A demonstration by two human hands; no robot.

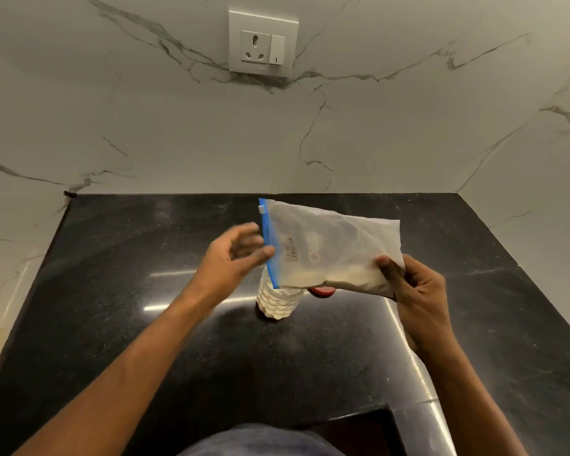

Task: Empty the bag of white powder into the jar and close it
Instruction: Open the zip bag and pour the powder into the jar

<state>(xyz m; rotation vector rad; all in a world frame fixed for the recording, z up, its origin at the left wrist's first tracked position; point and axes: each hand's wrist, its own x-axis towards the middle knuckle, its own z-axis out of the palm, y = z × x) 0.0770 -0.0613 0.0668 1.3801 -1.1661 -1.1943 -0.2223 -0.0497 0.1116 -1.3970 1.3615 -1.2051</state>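
Observation:
A clear zip bag point(333, 251) with a blue seal strip on its left end holds white powder, which has settled along its lower edge. My right hand point(412, 287) grips the bag's right end and holds it sideways above the counter. My left hand point(237, 255) is at the blue strip, fingers spread and blurred; its thumb touches the strip. Under the bag stands a clear ribbed jar point(278, 302) with white powder inside, its mouth hidden by the bag. A red lid point(323, 291) lies on the counter just right of the jar, mostly hidden by the bag.
The black speckled counter point(145, 291) is boxed in by marble walls at the back and on both sides. A wall socket with a switch point(263, 44) sits high on the back wall. A dark object point(359, 429) lies at the counter's near edge.

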